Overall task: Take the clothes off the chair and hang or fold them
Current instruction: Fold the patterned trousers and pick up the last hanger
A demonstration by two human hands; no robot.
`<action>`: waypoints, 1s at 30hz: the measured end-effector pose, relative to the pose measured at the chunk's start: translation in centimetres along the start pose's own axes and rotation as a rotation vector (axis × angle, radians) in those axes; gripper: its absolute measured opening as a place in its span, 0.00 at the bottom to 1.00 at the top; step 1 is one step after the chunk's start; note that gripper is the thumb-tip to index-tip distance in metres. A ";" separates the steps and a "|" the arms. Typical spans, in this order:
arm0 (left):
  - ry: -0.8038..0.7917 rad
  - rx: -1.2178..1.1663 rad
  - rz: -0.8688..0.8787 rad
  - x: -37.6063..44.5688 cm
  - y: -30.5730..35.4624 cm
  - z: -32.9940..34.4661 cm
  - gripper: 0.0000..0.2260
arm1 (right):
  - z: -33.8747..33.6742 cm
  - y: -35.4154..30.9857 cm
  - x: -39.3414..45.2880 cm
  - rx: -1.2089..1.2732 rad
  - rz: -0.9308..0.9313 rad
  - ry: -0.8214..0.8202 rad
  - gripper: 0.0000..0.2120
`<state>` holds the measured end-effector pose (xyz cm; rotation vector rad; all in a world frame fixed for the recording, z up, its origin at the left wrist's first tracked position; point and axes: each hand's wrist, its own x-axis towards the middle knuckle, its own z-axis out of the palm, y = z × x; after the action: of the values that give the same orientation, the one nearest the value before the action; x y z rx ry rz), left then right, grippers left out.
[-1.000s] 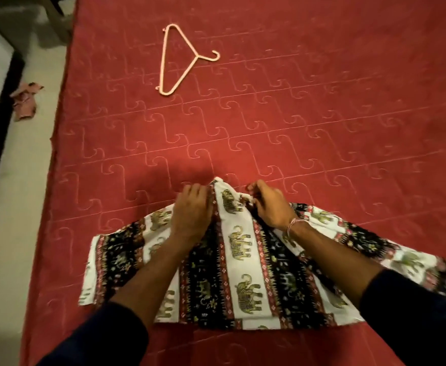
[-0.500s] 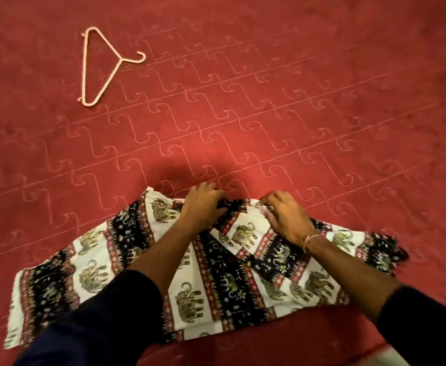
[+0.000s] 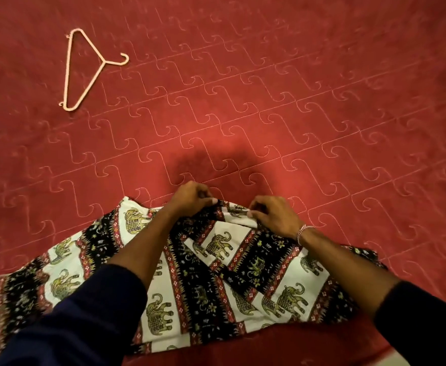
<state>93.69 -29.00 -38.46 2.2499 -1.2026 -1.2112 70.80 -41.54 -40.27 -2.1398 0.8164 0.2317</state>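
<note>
1. My left hand (image 3: 194,198) and right hand (image 3: 272,217) both pinch the far edge of the black-and-white elephant-print cloth garment (image 3: 190,276), lower centre, on the red quilted bed (image 3: 295,101).
2. Since 1 second ago its right side has folded inward; I judge folding underway.

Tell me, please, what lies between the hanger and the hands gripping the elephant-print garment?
Only bare red quilted bedspread, seen in the head view, separates the hanger from the left hand and right hand.
</note>
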 end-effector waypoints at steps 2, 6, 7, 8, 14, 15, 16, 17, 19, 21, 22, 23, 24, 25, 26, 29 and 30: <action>0.032 -0.032 -0.014 0.6 0.2 -0.1 0.05 | -1.2 -0.5 0.6 0.087 0.032 0.022 0.07; 0.109 0.065 -0.021 1.3 1.4 1.0 0.04 | -2.8 -1.2 2.2 0.097 0.034 -0.052 0.11; 0.131 0.084 -0.012 1.5 1.6 1.5 0.04 | -3.1 -1.0 2.4 0.105 0.024 -0.079 0.12; 0.142 0.085 -0.005 1.4 1.6 1.9 0.05 | -3.3 -0.9 2.5 0.114 0.001 -0.105 0.14; 0.131 0.003 0.042 1.1 1.0 3.1 0.24 | -6.6 2.2 2.5 0.044 0.047 -0.366 0.18; 0.120 0.007 0.050 1.1 1.0 3.1 0.26 | -7.3 2.6 2.5 0.046 0.070 -0.413 0.18; 0.112 0.004 0.054 1.0 1.0 3.2 0.27 | -7.9 2.8 2.4 0.062 0.091 -0.453 0.18; 0.109 -0.002 0.055 1.0 1.1 3.3 0.28 | -8.4 3.1 2.4 0.093 0.110 -0.488 0.19; 0.104 -0.005 0.039 1.0 1.2 3.3 0.26 | -9.1 3.4 2.4 0.189 0.121 -0.561 0.20; 0.096 -0.002 0.018 1.3 1.5 3.1 0.17 | -9.5 3.6 2.3 0.306 0.116 -0.587 0.20; 0.081 0.003 0.016 1.4 2.0 2.9 0.14 | -9.7 3.9 2.3 0.353 0.114 -0.569 0.21; 0.056 0.012 0.024 1.7 2.5 2.8 0.13 | -9.9 4.2 2.4 0.358 0.107 -0.530 0.22; 0.020 0.020 0.045 2.0 3.4 2.9 0.11 | -10.0 4.4 2.6 0.305 0.093 -0.474 0.23; -0.022 0.026 0.075 2.3 4.6 3.1 0.09 | -10.0 4.7 2.9 0.202 0.073 -0.423 0.22; -0.057 0.045 0.113 2.8 5.9 3.6 0.07 | -10.1 4.8 3.1 0.067 0.048 -0.380 0.21; -0.045 0.123 0.187 4.5 9.7 5.5 0.04 | -10.7 4.6 2.9 -0.501 0.025 -0.177 0.27; -0.018 0.123 0.196 5.0 10.6 5.9 0.04 | -11.0 4.7 2.9 -0.639 0.025 -0.143 0.30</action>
<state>84.81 -38.68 -38.27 2.1484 -1.5030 -1.1128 68.93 -53.35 -37.24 -2.6596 0.7493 0.7306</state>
